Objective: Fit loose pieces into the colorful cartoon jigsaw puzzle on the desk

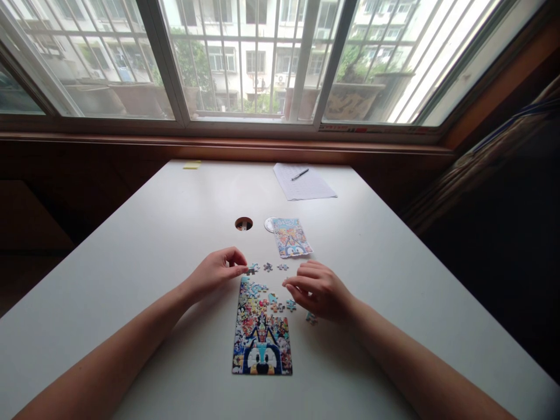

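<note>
In the head view, the left hand point(225, 265) pinches a puzzle piece point(251, 271) between thumb and fingertips, its other fingers curled inward. The right hand point(321, 289) is bent, with thumb and fingers drawn in toward each other; whether anything sits between them cannot be told.

The partly joined puzzle point(262, 353) lies flat on the white table point(175, 373), between the two forearms and on the near side of both hands. Its lower part, with a big blue dog face, is filled in, while its upper part is ragged along the side toward the right hand. The left hand is just beyond its upper left corner.

Two loose pieces, a dark one point(268, 266) and a lighter one point(282, 266), lie in the gap between the hands. A blue piece point(291, 305) lies just on the near side of the right fingertips, and another piece point(311, 318) lies just below the right hand.

Beyond the hands are a picture card point(292, 239) with a similar dog face, partly over a round disc point(268, 225), and a round hole point(244, 223). Farther off lie a pen point(300, 174) on paper point(306, 188) and a yellow note point(191, 165), before a barred window point(245, 64).
</note>
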Action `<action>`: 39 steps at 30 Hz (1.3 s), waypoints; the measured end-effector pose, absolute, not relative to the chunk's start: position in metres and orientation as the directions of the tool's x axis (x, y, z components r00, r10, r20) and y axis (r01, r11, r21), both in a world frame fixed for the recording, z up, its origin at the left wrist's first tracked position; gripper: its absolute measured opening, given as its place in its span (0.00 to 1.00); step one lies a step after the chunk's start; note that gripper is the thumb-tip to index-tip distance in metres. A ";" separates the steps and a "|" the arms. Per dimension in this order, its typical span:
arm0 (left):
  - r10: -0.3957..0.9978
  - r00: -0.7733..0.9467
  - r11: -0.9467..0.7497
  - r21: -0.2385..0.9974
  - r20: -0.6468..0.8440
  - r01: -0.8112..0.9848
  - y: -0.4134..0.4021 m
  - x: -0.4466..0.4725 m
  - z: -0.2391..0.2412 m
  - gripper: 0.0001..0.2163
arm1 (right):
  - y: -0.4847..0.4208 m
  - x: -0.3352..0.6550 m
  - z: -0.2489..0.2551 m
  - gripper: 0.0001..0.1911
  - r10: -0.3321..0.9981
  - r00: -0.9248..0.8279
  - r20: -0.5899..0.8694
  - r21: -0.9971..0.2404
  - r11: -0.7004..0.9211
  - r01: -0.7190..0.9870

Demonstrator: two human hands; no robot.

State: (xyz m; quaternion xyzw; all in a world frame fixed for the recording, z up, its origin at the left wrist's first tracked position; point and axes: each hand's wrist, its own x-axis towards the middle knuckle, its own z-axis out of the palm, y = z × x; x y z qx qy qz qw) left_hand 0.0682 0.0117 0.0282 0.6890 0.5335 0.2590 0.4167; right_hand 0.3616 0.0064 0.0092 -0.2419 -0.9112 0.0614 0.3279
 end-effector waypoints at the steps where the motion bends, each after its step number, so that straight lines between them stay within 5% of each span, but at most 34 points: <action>1: 0.952 0.295 -0.080 0.858 -0.086 0.508 0.010 0.071 0.028 0.10 | 0.006 0.360 0.009 0.08 0.484 -0.664 0.570 -0.270 0.874 0.405; 11: 0.932 0.345 -0.051 0.899 -0.114 0.436 0.004 0.086 0.023 0.11 | 0.002 0.341 0.011 0.07 0.585 -0.594 0.553 -0.330 0.808 0.488; 25: 0.917 0.380 -0.032 0.931 -0.116 0.362 0.001 0.088 0.025 0.11 | 0.002 0.328 0.014 0.09 0.529 -0.622 0.578 -0.245 0.839 0.486; 32: 0.913 0.388 -0.325 0.797 0.124 0.510 0.014 0.066 0.024 0.13 | 0.012 0.326 0.014 0.08 0.593 -0.627 0.505 -0.301 0.802 0.516; 39: 0.757 0.608 -0.582 0.670 0.240 0.461 0.025 0.038 0.016 0.12 | 0.017 0.306 0.015 0.05 0.644 -0.635 0.426 -0.337 0.765 0.549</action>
